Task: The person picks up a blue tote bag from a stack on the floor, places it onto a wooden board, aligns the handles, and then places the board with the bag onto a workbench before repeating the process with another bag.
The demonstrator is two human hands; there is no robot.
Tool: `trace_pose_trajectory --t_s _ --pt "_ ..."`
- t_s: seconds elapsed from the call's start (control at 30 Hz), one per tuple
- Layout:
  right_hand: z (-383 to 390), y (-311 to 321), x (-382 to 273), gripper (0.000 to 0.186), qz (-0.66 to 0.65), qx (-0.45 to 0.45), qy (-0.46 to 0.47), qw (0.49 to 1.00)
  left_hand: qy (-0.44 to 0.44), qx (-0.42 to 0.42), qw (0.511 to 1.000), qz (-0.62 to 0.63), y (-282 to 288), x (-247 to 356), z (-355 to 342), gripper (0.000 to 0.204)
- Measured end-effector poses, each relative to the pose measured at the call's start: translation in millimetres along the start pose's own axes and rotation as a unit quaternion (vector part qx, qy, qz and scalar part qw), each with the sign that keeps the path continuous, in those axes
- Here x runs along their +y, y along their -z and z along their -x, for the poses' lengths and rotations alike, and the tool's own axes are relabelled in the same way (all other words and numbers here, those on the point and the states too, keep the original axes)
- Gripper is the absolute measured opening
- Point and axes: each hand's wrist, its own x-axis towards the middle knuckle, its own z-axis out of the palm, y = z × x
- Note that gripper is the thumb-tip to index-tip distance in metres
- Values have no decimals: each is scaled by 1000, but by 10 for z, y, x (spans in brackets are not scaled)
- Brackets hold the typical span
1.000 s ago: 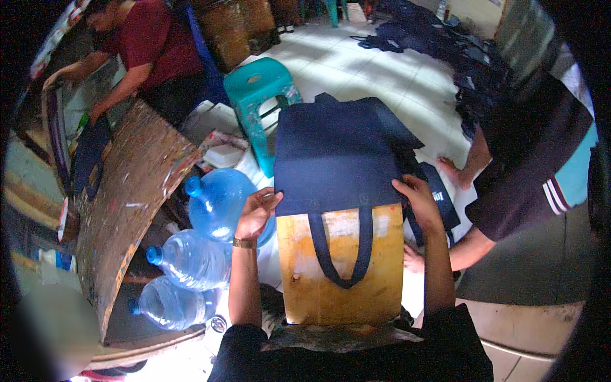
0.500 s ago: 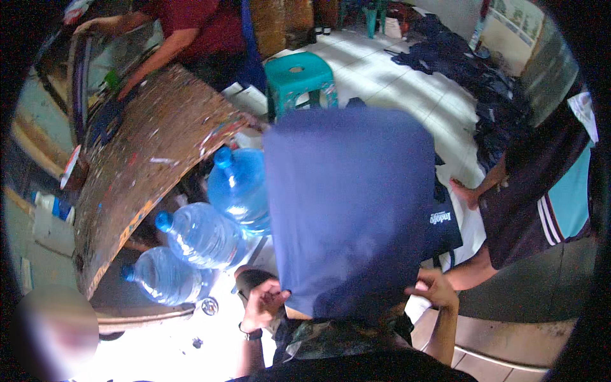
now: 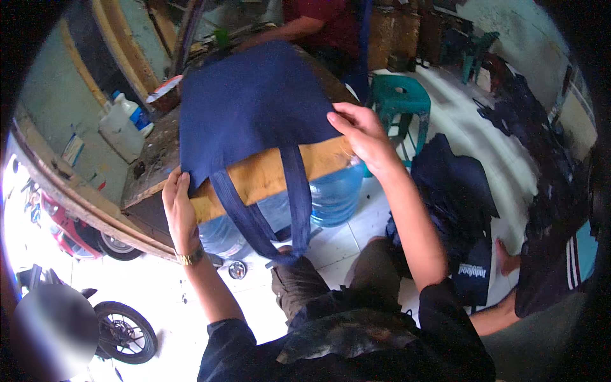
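Observation:
A navy cloth tote bag (image 3: 251,102) lies spread over the wooden table (image 3: 254,181), its straps (image 3: 294,191) hanging down past the table's front edge. My left hand (image 3: 180,213), with a watch on its wrist, pinches the bag's near left corner. At the near right corner, my right hand (image 3: 364,137) grips the cloth between thumb and fingers. The table's yellowish edge shows between the bag's opening and the straps.
Large blue water bottles (image 3: 336,196) stand under the table. Beyond my right arm are a green stool (image 3: 400,95) and a heap of dark bags (image 3: 445,184). One person in a maroon shirt (image 3: 324,28) is behind the table; another person's leg (image 3: 499,318) is at right. A motorbike wheel (image 3: 125,332) shows at lower left.
The bag has gone from being held up before me to lying over the table at left, straps toward me. My view has turned left, and both hands have moved forward with the bag.

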Motion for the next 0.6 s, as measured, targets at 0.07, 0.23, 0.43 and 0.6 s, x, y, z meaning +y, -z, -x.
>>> trace_pose_trajectory --t_s 0.07,0.23,0.43,0.6 --pt "-173 -174 46 31 41 10 -12 999 -5 2 999 -46 54 -1 -141 25" --pt "-638 -437 73 20 185 -37 6 982 -137 -39 949 -280 622 -690 -1051 30" --pt "-388 -463 221 29 398 90 68 910 -71 -5 914 -401 247 -266 -646 51" --pt "528 -224 -232 32 346 6 281 895 -411 -9 811 -417 -155 272 93 49"
